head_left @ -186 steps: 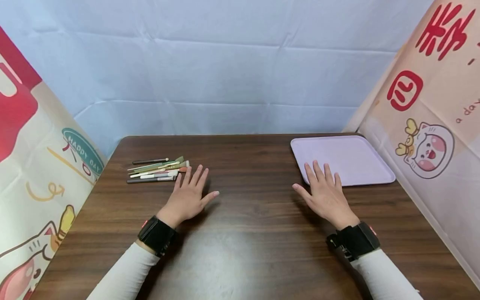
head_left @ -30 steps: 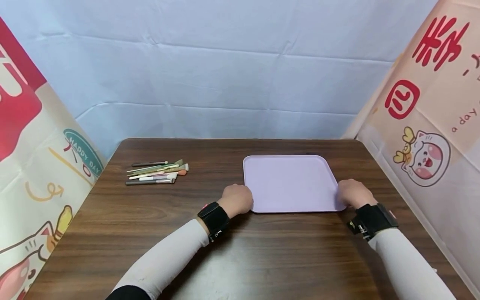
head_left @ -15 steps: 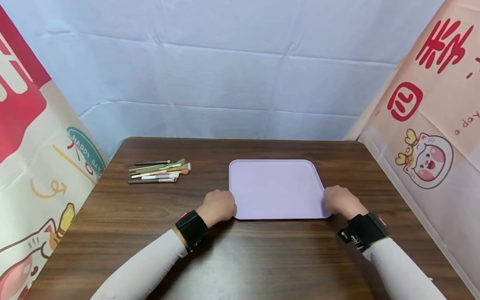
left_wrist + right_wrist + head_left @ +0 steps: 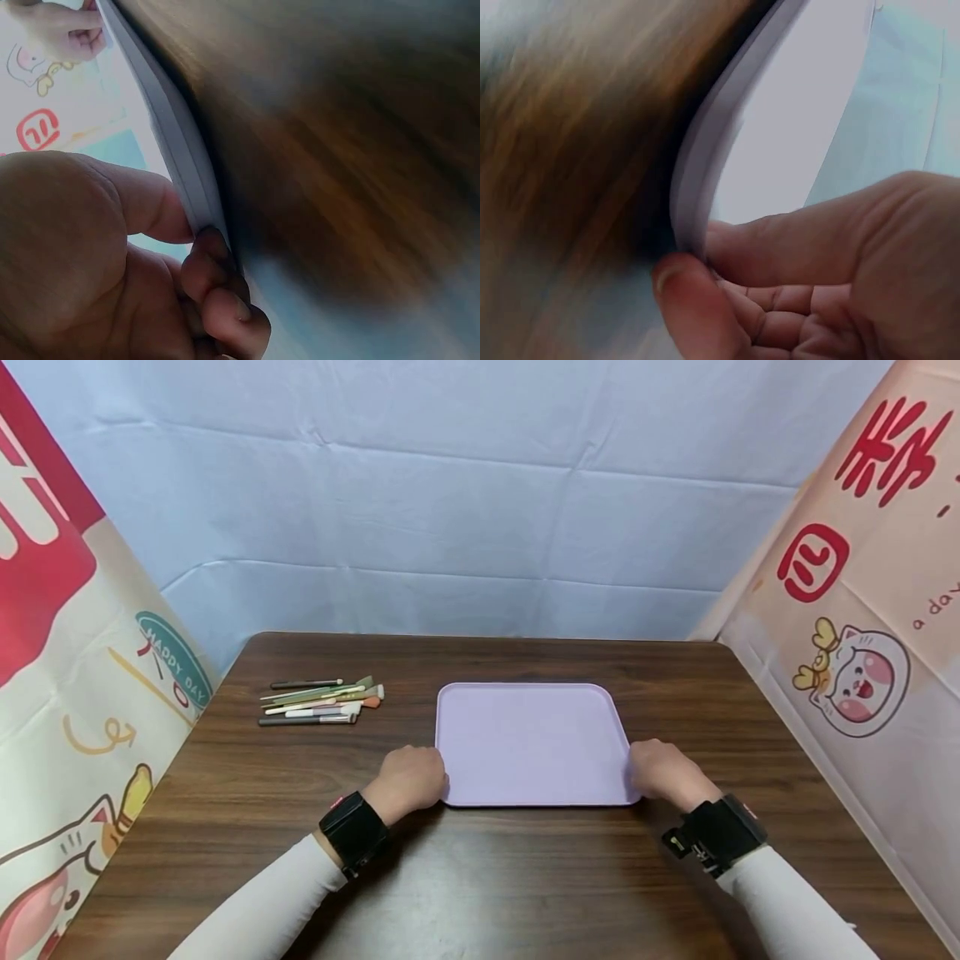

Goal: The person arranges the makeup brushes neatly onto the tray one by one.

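A shallow lilac rectangular tray (image 4: 528,743) lies at the middle of the brown wooden table, between both hands. My left hand (image 4: 411,779) grips its left edge near the front corner; in the left wrist view the thumb and curled fingers (image 4: 225,307) pinch the rim. At the opposite edge my right hand (image 4: 667,772) holds the tray near the front right corner. The right wrist view shows the thumb over the rim and the fingers (image 4: 697,307) curled beneath it. In the head view the fingertips of both hands are hidden.
Several makeup brushes (image 4: 322,702) lie in a loose bunch at the table's back left. A pale cloth (image 4: 450,510) hangs behind the table (image 4: 510,885), and printed cloths (image 4: 855,635) flank it on both sides.
Earlier both hands were spread, and the tray lay at the back right. Now both hands grip the tray, which has slid left and toward me. The brushes have stayed put.
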`<state>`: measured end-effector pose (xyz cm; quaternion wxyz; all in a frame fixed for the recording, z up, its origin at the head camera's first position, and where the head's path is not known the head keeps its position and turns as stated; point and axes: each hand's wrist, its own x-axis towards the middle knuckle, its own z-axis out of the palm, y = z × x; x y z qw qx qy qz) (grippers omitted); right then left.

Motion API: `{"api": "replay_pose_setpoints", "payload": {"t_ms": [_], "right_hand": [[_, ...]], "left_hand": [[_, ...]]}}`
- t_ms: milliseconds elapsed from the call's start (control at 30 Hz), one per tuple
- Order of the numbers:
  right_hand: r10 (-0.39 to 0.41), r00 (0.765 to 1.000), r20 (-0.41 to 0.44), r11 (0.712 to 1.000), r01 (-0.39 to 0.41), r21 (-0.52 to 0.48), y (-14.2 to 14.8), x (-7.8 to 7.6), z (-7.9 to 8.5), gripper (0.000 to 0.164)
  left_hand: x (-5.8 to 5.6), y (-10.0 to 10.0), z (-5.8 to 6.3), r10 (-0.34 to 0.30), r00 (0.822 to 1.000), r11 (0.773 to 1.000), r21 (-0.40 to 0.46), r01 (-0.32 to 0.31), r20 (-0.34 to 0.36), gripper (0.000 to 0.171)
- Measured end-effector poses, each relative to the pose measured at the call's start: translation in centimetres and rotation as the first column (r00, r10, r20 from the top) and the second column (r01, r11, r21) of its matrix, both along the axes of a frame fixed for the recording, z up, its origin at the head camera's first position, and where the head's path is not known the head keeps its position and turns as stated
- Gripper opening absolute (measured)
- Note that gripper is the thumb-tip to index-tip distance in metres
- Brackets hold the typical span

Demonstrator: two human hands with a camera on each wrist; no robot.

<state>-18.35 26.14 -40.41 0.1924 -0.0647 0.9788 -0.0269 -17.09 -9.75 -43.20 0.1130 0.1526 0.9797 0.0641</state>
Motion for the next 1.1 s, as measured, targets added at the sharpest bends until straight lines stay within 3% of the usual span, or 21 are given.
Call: {"api": "replay_pose_setpoints", "payload": {"t_ms": [267, 500, 1100], "right_hand": [[0.051, 0.999, -0.014, 0.998, -0.051, -0.022, -1.5, 0.9, -0.1, 0.013], [0.039, 0.999, 0.029, 0.999, -0.039, -0.029, -2.6, 1.1, -0.2, 0.008], [0.075, 0.997, -0.036, 0.985, -0.079, -0.154, -3.7, 1.4, -0.8, 0.013]], "left_hand": [[0.5, -1.8, 0.0, 0.034, 0.999, 0.999, -0.016, -0.033, 0.014, 0.025], [0.9, -3.2, 0.0, 0.053, 0.998, 0.998, -0.017, -0.053, 0.016, 0.023], [0.9, -5.6, 0.0, 0.093, 0.994, 0.996, -0.009, -0.093, 0.052, 0.027]]}}
